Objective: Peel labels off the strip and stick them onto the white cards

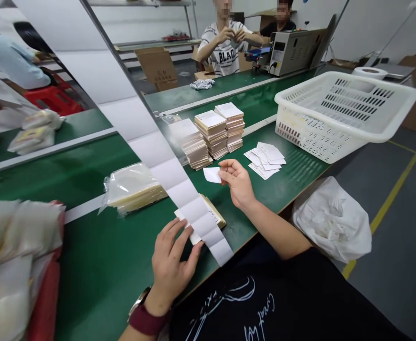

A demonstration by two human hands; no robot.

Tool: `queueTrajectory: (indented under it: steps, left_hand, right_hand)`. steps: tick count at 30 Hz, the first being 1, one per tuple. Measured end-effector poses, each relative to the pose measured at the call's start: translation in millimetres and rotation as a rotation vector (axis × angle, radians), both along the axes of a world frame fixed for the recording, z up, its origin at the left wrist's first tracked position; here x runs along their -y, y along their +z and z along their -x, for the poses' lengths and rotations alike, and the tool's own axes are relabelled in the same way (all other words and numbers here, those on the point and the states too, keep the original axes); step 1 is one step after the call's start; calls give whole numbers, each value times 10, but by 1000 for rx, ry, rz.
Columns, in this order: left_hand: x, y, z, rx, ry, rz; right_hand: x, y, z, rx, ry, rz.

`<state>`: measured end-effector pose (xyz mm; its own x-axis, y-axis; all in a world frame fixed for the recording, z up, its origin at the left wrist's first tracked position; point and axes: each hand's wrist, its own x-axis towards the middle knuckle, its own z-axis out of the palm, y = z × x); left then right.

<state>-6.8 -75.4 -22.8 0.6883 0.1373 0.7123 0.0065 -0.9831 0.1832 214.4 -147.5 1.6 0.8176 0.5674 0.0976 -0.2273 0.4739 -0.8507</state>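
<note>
My left hand (pixel 174 258) rests low over the green table, its fingertips and thumb gripping the left edge of a white card (pixel 195 237). A long creased strip of white paper (pixel 158 158) crosses the view diagonally and hides part of that card. Just beyond the strip lies a small yellowish stack with a printed white top (pixel 213 210). My right hand (pixel 239 185) is raised above the table, pinching a small blank white paper slip (pixel 211 174) between thumb and fingers. Several loose white cards (pixel 264 160) lie overlapping to its right.
Tall card stacks (pixel 210 130) stand beyond my right hand. A clear-wrapped pack (pixel 133 187) lies left of the strip. On the right sit a white plastic basket (pixel 300 125) and, below, a white bag (pixel 333 220). Bagged bundles (pixel 16 246) fill the left edge. People work across the table.
</note>
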Motion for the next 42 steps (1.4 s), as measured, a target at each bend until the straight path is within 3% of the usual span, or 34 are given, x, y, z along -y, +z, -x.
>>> queueTrajectory:
  steps: [5,7,11,15,20,28,31,37,42]
  left_hand:
    - [34,-47,33,23,37,148]
    - [41,-70,27,34,117,368]
    - [5,-52,-66,-85,253,1007]
    - [-13,43,-167,-195,165,1448]
    - [30,88,-209,-60,57,1771]
    - [90,70,-254,151,71,1876]
    - [86,98,-260,125,104,1812]
    - [-40,195,-231,64,196,1530]
    - [-119,224,-246,215,171,1588]
  right_hand:
    - [-10,-41,-9,-58,24,-4]
    - [-6,-52,-6,-88,33,8]
    - [8,-65,-4,-82,50,34]
    - [13,-80,25,-50,92,62]
    - [20,-90,112,-64,236,119]
    - [-20,-131,33,-42,127,95]
    - [-32,-146,6,-47,108,87]
    - [-29,-138,11,-23,95,93]
    - [-15,-122,56,-16,104,126]
